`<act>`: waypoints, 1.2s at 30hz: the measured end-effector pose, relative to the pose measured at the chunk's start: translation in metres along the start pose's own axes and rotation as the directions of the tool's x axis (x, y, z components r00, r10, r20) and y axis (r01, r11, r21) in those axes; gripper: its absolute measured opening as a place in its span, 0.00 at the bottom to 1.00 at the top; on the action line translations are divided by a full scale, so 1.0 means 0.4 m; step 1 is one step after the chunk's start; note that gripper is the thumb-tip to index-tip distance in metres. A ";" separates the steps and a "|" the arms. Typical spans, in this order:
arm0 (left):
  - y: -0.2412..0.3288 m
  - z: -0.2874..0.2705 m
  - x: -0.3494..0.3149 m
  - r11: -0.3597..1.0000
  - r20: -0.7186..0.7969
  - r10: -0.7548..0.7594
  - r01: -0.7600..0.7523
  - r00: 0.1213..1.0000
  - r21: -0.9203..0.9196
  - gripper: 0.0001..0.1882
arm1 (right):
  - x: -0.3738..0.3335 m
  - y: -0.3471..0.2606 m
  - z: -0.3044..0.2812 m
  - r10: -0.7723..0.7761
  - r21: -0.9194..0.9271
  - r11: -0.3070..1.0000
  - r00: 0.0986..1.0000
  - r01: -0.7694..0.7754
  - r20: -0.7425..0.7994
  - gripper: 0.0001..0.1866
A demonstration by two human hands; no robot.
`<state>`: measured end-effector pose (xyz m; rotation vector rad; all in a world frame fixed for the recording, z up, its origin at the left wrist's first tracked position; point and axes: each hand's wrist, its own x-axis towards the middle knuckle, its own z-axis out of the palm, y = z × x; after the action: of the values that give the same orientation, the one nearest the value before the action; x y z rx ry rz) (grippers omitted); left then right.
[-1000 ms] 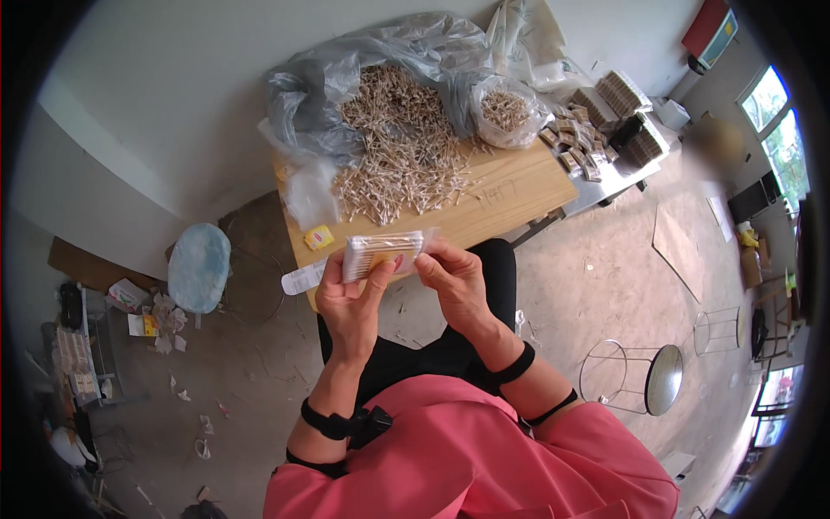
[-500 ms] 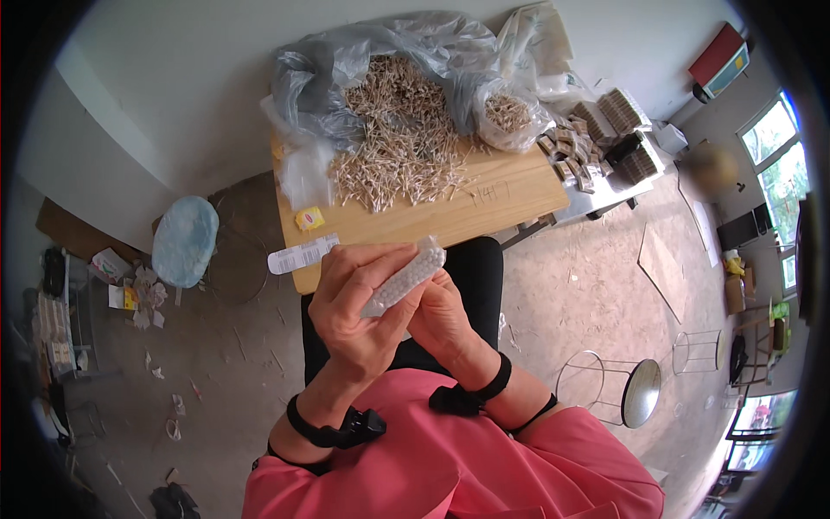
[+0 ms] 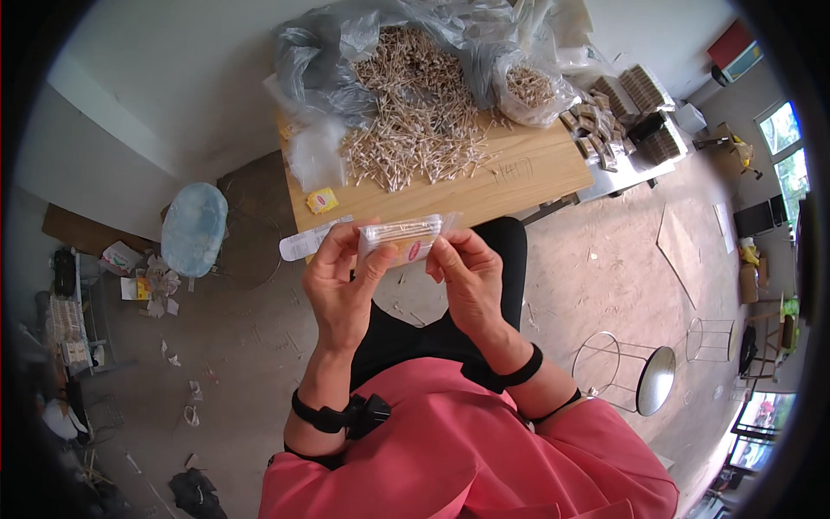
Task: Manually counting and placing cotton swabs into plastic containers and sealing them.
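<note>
Between my two hands, over my lap near the table's front edge, is a clear plastic pack of cotton swabs [image 3: 400, 232]. The sticks lie sideways in it, and a yellow and red label shows on its lower side. My left hand [image 3: 340, 281] is closed on the pack's left end, thumb in front. My right hand [image 3: 471, 275] pinches the loose plastic at the right end between thumb and fingers. Beyond them a large heap of loose cotton swabs [image 3: 415, 138] spills from a grey plastic bag [image 3: 320, 69] onto the wooden table [image 3: 536, 173].
A yellow card [image 3: 321, 201], clear bags [image 3: 316, 160] and a white label strip [image 3: 298, 246] lie at the table's left. Filled packs [image 3: 601, 125] are piled on a side table at right. A blue stool [image 3: 194, 229] stands left, a round metal-framed stool [image 3: 655, 381] right.
The pack has turned from a slant, swab tips facing me, to nearly level, with its sticks and label showing. My right hand has moved out to its right end.
</note>
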<state>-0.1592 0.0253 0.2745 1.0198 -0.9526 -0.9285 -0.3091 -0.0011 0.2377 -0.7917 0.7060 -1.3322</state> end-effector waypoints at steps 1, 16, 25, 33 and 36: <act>-0.007 0.000 0.003 0.998 0.012 -0.013 0.014 1.000 -0.063 0.17 | 0.003 -0.010 0.000 -0.031 -0.042 0.999 1.000 0.031 0.000 0.07; -0.192 -0.073 0.056 0.840 0.012 -0.372 0.343 0.928 -0.421 0.17 | 0.102 0.058 -0.026 -0.248 -0.550 0.800 0.967 0.241 0.063 0.06; -0.320 -0.083 0.135 0.685 0.287 0.074 -0.258 0.955 0.681 0.17 | 0.254 0.198 -0.138 -0.169 -0.695 0.098 0.700 0.713 0.694 0.06; -0.430 -0.157 0.143 0.735 0.246 0.023 -0.183 0.969 0.652 0.04 | 0.237 0.225 -0.215 -0.037 -0.895 0.352 0.959 0.276 0.281 0.24; -0.416 -0.145 0.150 0.746 0.232 -0.026 -0.136 0.972 0.652 0.04 | 0.251 0.229 -0.184 -0.046 -0.843 0.442 0.946 0.307 0.321 0.17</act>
<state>-0.1147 -0.0576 0.1139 1.4951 -1.5704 -0.6594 -0.3072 -0.1019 0.1207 -1.9221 1.1573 -0.9272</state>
